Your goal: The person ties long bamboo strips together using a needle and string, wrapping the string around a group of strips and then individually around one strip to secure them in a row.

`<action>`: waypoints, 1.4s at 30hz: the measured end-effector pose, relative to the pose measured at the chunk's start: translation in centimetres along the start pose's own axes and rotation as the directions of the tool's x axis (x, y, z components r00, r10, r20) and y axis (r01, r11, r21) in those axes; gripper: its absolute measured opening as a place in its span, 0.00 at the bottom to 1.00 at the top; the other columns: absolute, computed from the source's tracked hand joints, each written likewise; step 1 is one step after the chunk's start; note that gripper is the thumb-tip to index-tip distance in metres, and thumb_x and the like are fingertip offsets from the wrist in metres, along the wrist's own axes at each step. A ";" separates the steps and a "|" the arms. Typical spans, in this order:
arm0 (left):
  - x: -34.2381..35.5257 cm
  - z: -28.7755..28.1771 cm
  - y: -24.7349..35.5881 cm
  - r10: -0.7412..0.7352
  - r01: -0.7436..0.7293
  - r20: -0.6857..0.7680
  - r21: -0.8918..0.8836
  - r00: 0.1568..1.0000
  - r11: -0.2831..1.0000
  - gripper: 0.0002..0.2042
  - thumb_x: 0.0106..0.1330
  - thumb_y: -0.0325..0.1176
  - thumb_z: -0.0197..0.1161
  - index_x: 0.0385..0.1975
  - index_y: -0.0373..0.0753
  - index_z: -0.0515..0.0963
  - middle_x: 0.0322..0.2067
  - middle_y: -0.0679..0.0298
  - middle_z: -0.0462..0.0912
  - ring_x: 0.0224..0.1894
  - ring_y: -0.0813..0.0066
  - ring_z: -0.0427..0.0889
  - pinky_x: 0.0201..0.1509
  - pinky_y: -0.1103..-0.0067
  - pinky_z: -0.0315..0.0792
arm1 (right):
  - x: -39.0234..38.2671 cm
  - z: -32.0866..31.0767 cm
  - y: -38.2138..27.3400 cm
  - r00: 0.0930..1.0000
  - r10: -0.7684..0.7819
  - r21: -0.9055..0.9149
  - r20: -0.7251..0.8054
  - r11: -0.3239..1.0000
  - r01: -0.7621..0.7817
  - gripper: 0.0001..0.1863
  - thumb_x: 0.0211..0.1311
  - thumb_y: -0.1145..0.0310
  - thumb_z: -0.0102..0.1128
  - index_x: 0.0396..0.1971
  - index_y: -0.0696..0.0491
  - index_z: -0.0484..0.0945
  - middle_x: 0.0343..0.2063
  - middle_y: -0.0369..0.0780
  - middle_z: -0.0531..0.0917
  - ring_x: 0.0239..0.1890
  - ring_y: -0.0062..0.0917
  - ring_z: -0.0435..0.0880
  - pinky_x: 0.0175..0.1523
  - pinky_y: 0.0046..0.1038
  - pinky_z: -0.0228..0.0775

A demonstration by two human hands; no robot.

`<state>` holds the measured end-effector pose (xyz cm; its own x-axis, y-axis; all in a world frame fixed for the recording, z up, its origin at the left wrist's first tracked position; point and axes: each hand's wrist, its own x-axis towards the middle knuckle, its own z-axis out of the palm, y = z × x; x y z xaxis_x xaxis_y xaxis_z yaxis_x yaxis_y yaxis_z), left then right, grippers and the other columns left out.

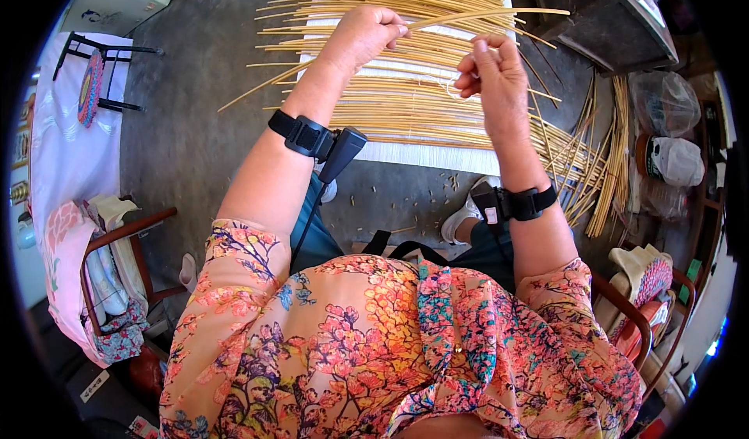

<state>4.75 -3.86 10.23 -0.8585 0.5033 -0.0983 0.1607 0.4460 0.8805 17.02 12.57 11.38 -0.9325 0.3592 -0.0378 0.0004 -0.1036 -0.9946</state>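
My left hand is closed, its thumb and fingers pinching a few thin yellow canes above the white table. They stick out to the right past my fingertips. My right hand is raised a little to the right, below those canes and apart from them. Its fingers are curled, and a thin white thread loops out beside them, seemingly held there. Beneath both hands, many similar canes lie side by side across the table, with white thread lines crossing some of them.
The white table has its near edge before my knees. More canes lean at its right, near plastic-wrapped containers. A dark cabinet stands at the far right. Cane scraps litter the grey floor; a black-framed stool is at the left.
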 end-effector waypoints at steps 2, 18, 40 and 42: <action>0.1 0.3 -0.3 0.021 -0.021 -0.015 0.029 1.000 0.999 0.07 0.60 0.30 0.57 0.32 0.36 0.81 0.21 0.65 0.78 0.24 0.80 0.74 0.30 0.84 0.69 | 0.2 -0.8 -0.5 1.000 -0.019 -0.029 -0.015 0.999 0.018 0.08 0.67 0.65 0.46 0.39 0.52 0.69 0.22 0.37 0.79 0.18 0.14 0.75 0.20 0.14 0.65; -0.3 1.2 0.6 -0.104 0.169 0.208 -0.325 0.973 0.931 0.08 0.60 0.27 0.56 0.34 0.32 0.79 0.19 0.68 0.75 0.18 0.87 0.63 0.21 0.89 0.58 | -1.0 1.0 1.2 0.958 0.265 -0.163 0.112 0.956 -0.246 0.08 0.62 0.68 0.53 0.35 0.56 0.77 0.14 0.32 0.74 0.12 0.10 0.69 0.15 0.12 0.58; -0.9 0.9 0.9 -0.112 0.181 0.212 -0.342 0.971 0.922 0.08 0.58 0.30 0.57 0.32 0.34 0.80 0.19 0.68 0.76 0.19 0.86 0.65 0.23 0.89 0.61 | -0.9 1.5 1.6 0.955 0.277 -0.157 0.106 0.953 -0.259 0.08 0.61 0.68 0.54 0.34 0.56 0.77 0.14 0.32 0.74 0.11 0.10 0.68 0.15 0.12 0.58; -0.3 1.0 0.5 -0.095 0.184 0.252 -0.356 0.963 0.916 0.08 0.58 0.30 0.57 0.31 0.34 0.79 0.19 0.68 0.75 0.18 0.87 0.65 0.23 0.89 0.61 | -0.8 1.4 1.4 0.953 0.281 -0.165 0.112 0.951 -0.261 0.08 0.61 0.68 0.53 0.34 0.56 0.77 0.14 0.32 0.74 0.11 0.10 0.68 0.15 0.12 0.58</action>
<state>5.60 -3.09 10.26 -0.7191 0.6290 -0.2952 -0.1840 0.2373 0.9539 17.25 10.87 10.18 -0.9291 0.2091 -0.3049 0.3035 -0.0397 -0.9520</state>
